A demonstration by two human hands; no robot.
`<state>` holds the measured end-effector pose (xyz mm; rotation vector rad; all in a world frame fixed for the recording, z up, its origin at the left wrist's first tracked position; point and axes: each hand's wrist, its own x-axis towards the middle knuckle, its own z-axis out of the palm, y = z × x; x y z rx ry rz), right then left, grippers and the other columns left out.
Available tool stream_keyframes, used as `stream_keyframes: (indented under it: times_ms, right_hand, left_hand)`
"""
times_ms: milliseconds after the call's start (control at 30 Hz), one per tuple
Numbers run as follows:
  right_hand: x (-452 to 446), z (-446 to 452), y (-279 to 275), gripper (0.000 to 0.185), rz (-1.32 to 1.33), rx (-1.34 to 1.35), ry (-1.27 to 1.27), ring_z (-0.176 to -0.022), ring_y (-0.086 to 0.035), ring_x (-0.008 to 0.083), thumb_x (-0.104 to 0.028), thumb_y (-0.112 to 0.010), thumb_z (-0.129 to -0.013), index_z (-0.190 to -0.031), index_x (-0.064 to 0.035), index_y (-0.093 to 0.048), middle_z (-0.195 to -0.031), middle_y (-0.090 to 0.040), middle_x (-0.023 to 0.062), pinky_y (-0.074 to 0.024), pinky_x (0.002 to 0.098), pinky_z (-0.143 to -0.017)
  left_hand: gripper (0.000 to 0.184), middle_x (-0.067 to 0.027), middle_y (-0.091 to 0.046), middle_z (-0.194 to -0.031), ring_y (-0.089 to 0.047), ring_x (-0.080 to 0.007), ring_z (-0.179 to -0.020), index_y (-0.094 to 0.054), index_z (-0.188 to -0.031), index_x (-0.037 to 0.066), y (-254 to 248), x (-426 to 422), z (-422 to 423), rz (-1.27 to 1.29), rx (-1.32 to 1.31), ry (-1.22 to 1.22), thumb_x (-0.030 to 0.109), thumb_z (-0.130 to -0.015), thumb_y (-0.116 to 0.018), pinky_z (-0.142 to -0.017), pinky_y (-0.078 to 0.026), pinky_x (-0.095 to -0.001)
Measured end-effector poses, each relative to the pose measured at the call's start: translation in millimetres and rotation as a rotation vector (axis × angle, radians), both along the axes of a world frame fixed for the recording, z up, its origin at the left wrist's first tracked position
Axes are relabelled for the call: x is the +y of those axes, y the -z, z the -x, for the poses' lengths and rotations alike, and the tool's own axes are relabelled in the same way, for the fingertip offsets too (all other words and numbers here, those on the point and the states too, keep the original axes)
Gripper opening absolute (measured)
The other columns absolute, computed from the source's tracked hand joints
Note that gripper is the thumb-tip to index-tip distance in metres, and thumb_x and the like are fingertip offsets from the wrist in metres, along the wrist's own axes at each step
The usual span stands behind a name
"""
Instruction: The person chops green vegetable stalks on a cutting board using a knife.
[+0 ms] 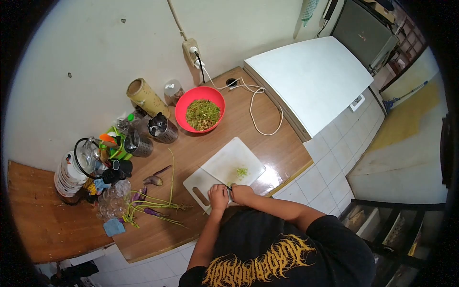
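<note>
On the white cutting board [246, 155] lies a small heap of chopped green pieces [242, 172]. My right hand [243, 194] is closed around the dark handle of a knife [229, 188] at the board's near edge. Close on its left, my left hand [219, 197] has its fingers curled at the board; what they hold is hidden. Left of the board, long green stems [165, 204] and purple vegetables [152, 212] lie on the wooden table. A red bowl [180, 112] behind the board holds chopped green and brown pieces.
Steel utensil holders [141, 146], a bamboo-like cylinder [147, 98] and a clear jar [173, 90] stand along the wall. Clear plastic containers [112, 198] sit at the left. A white cable [252, 111] loops over the table's back. A large white surface [311, 81] adjoins the right side.
</note>
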<state>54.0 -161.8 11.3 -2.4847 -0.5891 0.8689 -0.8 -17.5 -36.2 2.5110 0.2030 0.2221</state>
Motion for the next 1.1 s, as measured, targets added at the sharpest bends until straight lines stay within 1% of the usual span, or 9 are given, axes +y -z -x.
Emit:
stream_keyframes:
  times_ms: [267, 333, 467, 533, 633, 733, 867, 900, 1100]
  right_hand:
    - [0, 0, -1, 0.033, -0.014, -0.001, 0.022, -0.084, -0.071, 0.0412, -0.027, -0.049, -0.096, -0.103, 0.0031, -0.060, -0.091, -0.072, 0.0249, -0.0558, 0.0507, -0.076]
    - [0, -2, -2, 0.032, 0.006, 0.009, 0.019, -0.084, -0.071, 0.0413, -0.027, -0.049, -0.096, -0.104, 0.0022, -0.060, -0.091, -0.071, 0.0247, -0.0555, 0.0511, -0.076]
    - [-1, -2, 1, 0.032, -0.006, 0.004, 0.020, -0.084, -0.071, 0.0414, -0.028, -0.051, -0.097, -0.104, 0.0020, -0.059, -0.090, -0.071, 0.0248, -0.0552, 0.0516, -0.075]
    - [-3, -1, 0, 0.034, -0.008, 0.010, 0.030, -0.085, -0.071, 0.0406, -0.030, -0.049, -0.097, -0.107, 0.0004, -0.059, -0.089, -0.071, 0.0243, -0.0550, 0.0514, -0.077]
    - [-5, 2, 1, 0.033, -0.018, -0.015, 0.039, -0.083, -0.070, 0.0415, -0.030, -0.050, -0.097, -0.106, 0.0005, -0.059, -0.086, -0.071, 0.0242, -0.0549, 0.0520, -0.077]
    - [-6, 2, 5, 0.034, -0.007, -0.050, 0.017, -0.081, -0.070, 0.0422, -0.031, -0.052, -0.097, -0.106, 0.0010, -0.058, -0.088, -0.071, 0.0248, -0.0551, 0.0522, -0.074]
    - [-10, 2, 5, 0.035, -0.013, -0.049, 0.028, -0.082, -0.069, 0.0439, -0.032, -0.052, -0.098, -0.108, 0.0016, -0.057, -0.087, -0.070, 0.0257, -0.0546, 0.0532, -0.074]
    - [-12, 1, 5, 0.036, -0.008, -0.035, 0.020, -0.082, -0.069, 0.0445, -0.032, -0.051, -0.098, -0.109, 0.0016, -0.057, -0.087, -0.070, 0.0266, -0.0544, 0.0536, -0.075]
    - [-19, -1, 11, 0.038, 0.063, -0.045, 0.005, -0.084, -0.068, 0.0458, -0.035, -0.049, -0.100, -0.109, 0.0008, -0.057, -0.087, -0.070, 0.0275, -0.0536, 0.0553, -0.075]
  left_hand:
    - [0.005, -0.0096, -0.064, -0.094, -0.060, -0.0320, -0.097, -0.066, -0.091, 0.010, -2, 0, 4, 0.039, -0.006, -0.003, 0.014, -0.087, -0.065, -0.086, -0.043, -0.0451]
    - [0.009, -0.0104, -0.064, -0.096, -0.060, -0.0325, -0.099, -0.067, -0.094, 0.009, -1, 1, 6, -0.012, -0.057, 0.046, 0.012, -0.086, -0.064, -0.087, -0.043, -0.0453]
    - [0.013, -0.0112, -0.063, -0.098, -0.059, -0.0334, -0.100, -0.068, -0.098, 0.008, -2, 3, 10, -0.003, -0.063, 0.062, 0.010, -0.085, -0.064, -0.090, -0.043, -0.0461]
    - [0.016, -0.0119, -0.062, -0.099, -0.058, -0.0342, -0.102, -0.067, -0.100, 0.008, -1, 3, 11, 0.007, -0.088, 0.069, 0.010, -0.084, -0.064, -0.090, -0.043, -0.0469]
    - [0.016, -0.0129, -0.061, -0.099, -0.057, -0.0353, -0.102, -0.066, -0.099, 0.008, -10, 1, 15, 0.024, -0.079, 0.023, 0.010, -0.084, -0.065, -0.091, -0.043, -0.0477]
    - [0.015, -0.0134, -0.061, -0.099, -0.057, -0.0361, -0.102, -0.065, -0.098, 0.008, 4, 5, 16, 0.032, -0.103, 0.018, 0.010, -0.083, -0.066, -0.090, -0.044, -0.0482]
    - [0.012, -0.0135, -0.060, -0.096, -0.057, -0.0369, -0.099, -0.064, -0.093, 0.007, -2, 5, 16, 0.045, -0.066, -0.013, 0.011, -0.082, -0.067, -0.090, -0.044, -0.0488]
    - [0.011, -0.0137, -0.059, -0.096, -0.056, -0.0369, -0.099, -0.064, -0.092, 0.007, 2, 6, 17, 0.051, -0.101, -0.013, 0.011, -0.083, -0.066, -0.090, -0.044, -0.0488]
    - [0.009, -0.0136, -0.059, -0.095, -0.056, -0.0366, -0.099, -0.063, -0.091, 0.008, 1, 8, 20, 0.095, -0.089, -0.052, 0.012, -0.083, -0.065, -0.091, -0.044, -0.0492]
